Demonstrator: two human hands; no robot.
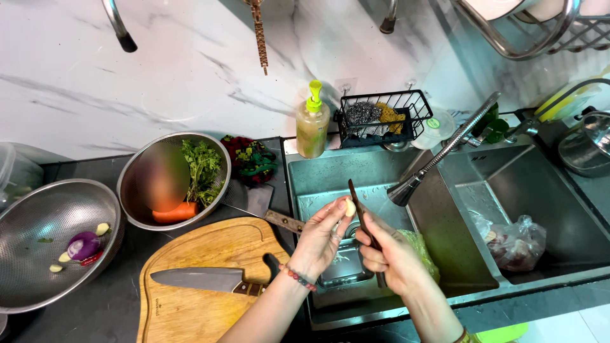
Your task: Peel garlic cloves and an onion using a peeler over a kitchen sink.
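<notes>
Over the steel sink (pixel 330 174), my left hand (pixel 321 238) pinches a small pale garlic clove (pixel 350 207) between its fingertips. My right hand (pixel 391 254) grips a thin dark-bladed paring knife (pixel 360 213), with the blade against the clove. A beaded bracelet circles my left wrist. Both hands hover just right of the wooden cutting board (pixel 197 286).
A large knife (pixel 203 278) and a cleaver (pixel 257 203) lie by the board. A steel bowl (pixel 175 181) holds a carrot and herbs; a colander (pixel 54 244) holds a red onion and garlic cloves. Soap bottle (pixel 312 124), faucet (pixel 438 155) and bagged food (pixel 515 244) surround the sink.
</notes>
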